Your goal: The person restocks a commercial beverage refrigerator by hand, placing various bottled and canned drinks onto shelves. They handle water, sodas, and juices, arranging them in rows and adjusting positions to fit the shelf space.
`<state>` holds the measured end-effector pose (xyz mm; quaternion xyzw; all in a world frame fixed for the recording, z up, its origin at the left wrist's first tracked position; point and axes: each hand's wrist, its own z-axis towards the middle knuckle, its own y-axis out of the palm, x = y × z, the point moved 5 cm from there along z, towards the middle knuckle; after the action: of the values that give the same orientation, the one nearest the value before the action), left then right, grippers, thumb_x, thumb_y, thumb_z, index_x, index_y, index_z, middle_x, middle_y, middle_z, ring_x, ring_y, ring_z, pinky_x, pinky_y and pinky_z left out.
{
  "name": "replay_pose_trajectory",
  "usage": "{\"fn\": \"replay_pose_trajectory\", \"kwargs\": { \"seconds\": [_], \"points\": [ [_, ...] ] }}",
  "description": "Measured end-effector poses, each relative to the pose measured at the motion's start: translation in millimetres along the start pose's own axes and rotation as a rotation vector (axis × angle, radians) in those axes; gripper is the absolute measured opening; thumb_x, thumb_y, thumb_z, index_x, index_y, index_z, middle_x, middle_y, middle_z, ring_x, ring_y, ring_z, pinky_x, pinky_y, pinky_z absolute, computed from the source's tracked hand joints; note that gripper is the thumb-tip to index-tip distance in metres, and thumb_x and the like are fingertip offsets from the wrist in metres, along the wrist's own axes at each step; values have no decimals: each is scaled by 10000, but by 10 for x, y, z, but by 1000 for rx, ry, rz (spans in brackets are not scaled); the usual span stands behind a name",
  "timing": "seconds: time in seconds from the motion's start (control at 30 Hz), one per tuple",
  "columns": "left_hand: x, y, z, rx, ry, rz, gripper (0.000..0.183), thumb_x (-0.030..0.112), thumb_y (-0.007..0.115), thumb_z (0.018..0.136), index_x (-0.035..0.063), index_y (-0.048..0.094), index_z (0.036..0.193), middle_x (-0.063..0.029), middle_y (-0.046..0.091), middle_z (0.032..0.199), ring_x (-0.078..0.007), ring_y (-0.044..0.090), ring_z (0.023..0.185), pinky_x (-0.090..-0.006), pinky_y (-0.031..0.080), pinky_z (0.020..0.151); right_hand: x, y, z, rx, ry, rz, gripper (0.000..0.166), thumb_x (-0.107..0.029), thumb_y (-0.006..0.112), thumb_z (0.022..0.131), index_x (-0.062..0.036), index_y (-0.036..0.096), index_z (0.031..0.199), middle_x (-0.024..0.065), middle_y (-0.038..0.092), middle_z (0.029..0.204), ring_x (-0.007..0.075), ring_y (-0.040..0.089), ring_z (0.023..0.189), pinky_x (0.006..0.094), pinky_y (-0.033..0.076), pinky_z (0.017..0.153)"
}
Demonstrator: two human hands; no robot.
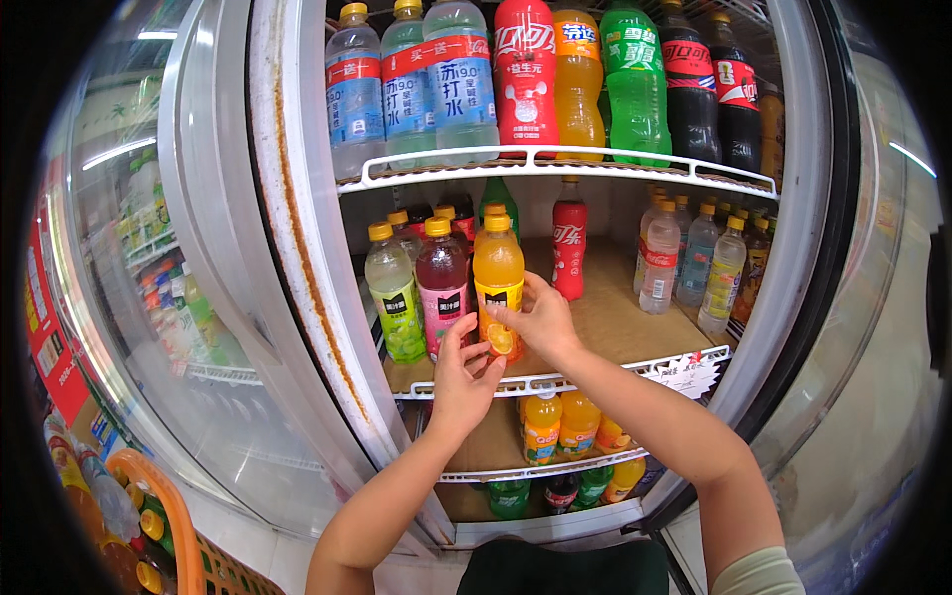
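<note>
An orange juice bottle [500,264] with a yellow cap stands upright at the front of a cooler's middle shelf [617,327]. My right hand [547,320] grips it from the right, thumb across the label and fingers partly hidden behind. My left hand [462,379] is by the bottle's lower left with its fingers apart and holds nothing; whether a fingertip touches the bottle I cannot tell. To the left stand a dark red juice bottle [442,282] with a pink label and a pale green juice bottle [394,297]. Another yellow-capped bottle is mostly hidden behind the orange one.
A red cola bottle [569,245] stands farther back. Several small bottles [658,260] fill the shelf's right side. White wire rails [532,155] edge the shelves. The sliding glass door's frame [223,186] is at left. An orange basket [195,547] of bottles sits lower left.
</note>
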<state>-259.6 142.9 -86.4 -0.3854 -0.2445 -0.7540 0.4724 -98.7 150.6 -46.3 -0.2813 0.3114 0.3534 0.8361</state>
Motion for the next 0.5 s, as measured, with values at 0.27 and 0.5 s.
{"fn": "replay_pose_trajectory", "kwargs": {
  "seconds": [0.27, 0.5],
  "points": [
    [-13, -19, 31, -102, -45, 96, 754, -81, 658, 807, 93, 275, 1433, -144, 403, 1405, -180, 614, 992, -264, 534, 805, 23, 34, -263, -186, 188, -317, 683, -341, 838, 641, -24, 537, 1166, 178, 677, 1058, 329, 649, 1004, 415, 508, 857],
    [-50, -35, 55, -103, -111, 120, 770, -72, 658, 813, 109, 278, 1457, -138, 426, 1410, -213, 603, 1044, -284, 529, 846, 117, 67, -155, -158, 187, -314, 641, -315, 822, 669, -19, 527, 1155, 187, 673, 1059, 345, 642, 1007, 424, 503, 861]
  ]
}}
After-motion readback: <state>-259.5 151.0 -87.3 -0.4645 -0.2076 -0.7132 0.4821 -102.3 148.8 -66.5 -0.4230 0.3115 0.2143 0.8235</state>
